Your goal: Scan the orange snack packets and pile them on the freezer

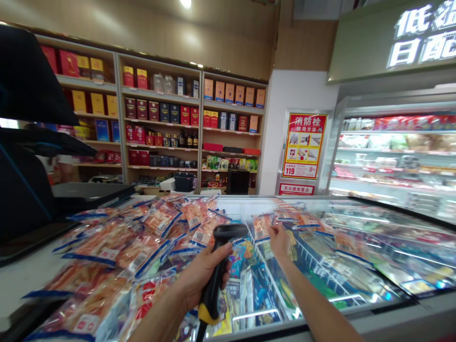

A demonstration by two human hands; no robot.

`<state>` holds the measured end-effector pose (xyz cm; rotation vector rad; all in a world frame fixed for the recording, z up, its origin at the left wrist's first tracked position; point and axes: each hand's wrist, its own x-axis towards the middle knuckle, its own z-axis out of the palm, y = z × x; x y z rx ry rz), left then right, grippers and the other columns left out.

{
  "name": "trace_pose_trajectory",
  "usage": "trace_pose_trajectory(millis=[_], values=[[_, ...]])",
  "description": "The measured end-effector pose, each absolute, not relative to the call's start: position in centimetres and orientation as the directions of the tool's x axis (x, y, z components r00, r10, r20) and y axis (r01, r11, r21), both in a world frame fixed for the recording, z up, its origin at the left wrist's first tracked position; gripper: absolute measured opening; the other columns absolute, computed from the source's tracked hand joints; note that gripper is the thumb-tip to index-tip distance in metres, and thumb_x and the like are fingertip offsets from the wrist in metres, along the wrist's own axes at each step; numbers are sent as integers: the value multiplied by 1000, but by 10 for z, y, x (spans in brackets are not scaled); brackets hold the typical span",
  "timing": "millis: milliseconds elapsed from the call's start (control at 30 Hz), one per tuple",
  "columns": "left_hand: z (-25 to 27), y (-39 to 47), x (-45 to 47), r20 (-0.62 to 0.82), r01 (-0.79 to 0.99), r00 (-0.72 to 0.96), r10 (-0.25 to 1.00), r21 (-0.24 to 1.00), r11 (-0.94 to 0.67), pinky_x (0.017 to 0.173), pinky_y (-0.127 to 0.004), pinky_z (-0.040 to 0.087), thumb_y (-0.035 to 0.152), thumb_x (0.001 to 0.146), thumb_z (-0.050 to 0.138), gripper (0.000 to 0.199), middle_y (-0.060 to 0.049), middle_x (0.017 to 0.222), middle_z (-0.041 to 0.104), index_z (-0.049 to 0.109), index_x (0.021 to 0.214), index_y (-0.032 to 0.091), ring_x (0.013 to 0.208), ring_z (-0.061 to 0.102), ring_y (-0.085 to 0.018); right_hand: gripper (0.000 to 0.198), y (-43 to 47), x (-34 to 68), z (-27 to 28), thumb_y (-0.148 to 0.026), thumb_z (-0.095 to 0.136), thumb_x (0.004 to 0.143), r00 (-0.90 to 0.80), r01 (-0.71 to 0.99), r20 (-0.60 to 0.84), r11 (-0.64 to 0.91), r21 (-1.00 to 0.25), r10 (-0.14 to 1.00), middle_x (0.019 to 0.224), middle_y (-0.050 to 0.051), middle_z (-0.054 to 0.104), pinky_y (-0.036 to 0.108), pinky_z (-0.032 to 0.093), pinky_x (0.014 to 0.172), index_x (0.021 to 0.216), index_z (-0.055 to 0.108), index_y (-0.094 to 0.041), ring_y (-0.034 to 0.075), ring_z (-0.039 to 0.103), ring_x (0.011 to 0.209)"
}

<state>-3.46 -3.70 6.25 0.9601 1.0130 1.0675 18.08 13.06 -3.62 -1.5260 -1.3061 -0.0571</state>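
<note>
My left hand [204,270] is wrapped round the handle of a black and yellow barcode scanner [213,289], its head tilted up and its cord running down out of view. Over the glass top of the chest freezer, my right hand [280,241] pinches the edge of a clear food packet [262,227] with pinkish-orange contents and a barcode label. To the left, a heap of similar blue-edged packets [107,242] covers the counter and part of the freezer. Several more packets [351,243] lie on the glass to the right, somewhat blurred.
A dark checkout terminal [28,156] stands on the left of the white counter [17,289]. The chest freezer [384,311] holds colourful packs in wire baskets. Shelves of boxed goods [160,114] line the back wall, and a lit display fridge [395,156] stands at right.
</note>
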Motion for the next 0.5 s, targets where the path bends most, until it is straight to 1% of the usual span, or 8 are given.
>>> trace_pose_trajectory(millis=[100, 233, 333, 400, 433, 500], values=[[61, -36, -38, -193, -236, 138, 971, 946, 221, 36, -16, 31, 45, 62, 53, 31, 6, 48, 45, 41, 67, 17, 36, 41, -4, 26, 137, 160, -41, -32, 38, 68, 358, 727, 571, 164, -667, 739, 67, 7, 61, 27, 36, 56, 71, 58, -15, 18, 53, 61], [56, -30, -42, -201, -256, 104, 974, 941, 222, 36, -16, 32, 45, 61, 54, 31, 6, 48, 46, 42, 68, 17, 36, 41, -4, 29, 142, 135, -45, -32, 37, 70, 198, 692, 559, 289, -662, 805, 73, 5, 63, 26, 38, 61, 78, 60, -16, 17, 55, 67], [53, -24, -41, -220, -252, 143, 965, 935, 250, 36, -17, 32, 45, 61, 55, 31, 6, 48, 47, 42, 68, 17, 37, 42, -5, 34, 145, 135, -42, -34, 32, 73, 81, 690, 564, 362, -627, 822, 74, 4, 64, 24, 39, 64, 81, 60, -17, 16, 56, 69], [53, -21, -38, -234, -250, 174, 957, 929, 273, 37, -17, 33, 45, 60, 55, 32, 6, 48, 47, 42, 69, 18, 37, 43, -5, 36, 147, 150, -38, -34, 30, 74, 87, 703, 568, 354, -617, 818, 78, 5, 63, 23, 39, 65, 84, 59, -17, 15, 56, 71], [52, -19, -36, -236, -251, 182, 955, 928, 277, 37, -17, 33, 45, 60, 55, 32, 6, 48, 47, 42, 70, 18, 37, 43, -5, 36, 149, 162, -36, -34, 31, 74, 120, 717, 567, 324, -617, 815, 81, 6, 63, 23, 39, 65, 87, 59, -16, 16, 56, 73], [52, -16, -30, -232, -252, 184, 955, 928, 274, 37, -17, 32, 46, 60, 55, 33, 6, 48, 47, 43, 73, 18, 37, 43, -5, 35, 156, 191, -30, -33, 33, 73, 232, 757, 559, 213, -618, 796, 86, 8, 62, 24, 39, 68, 91, 57, -14, 16, 56, 76]])
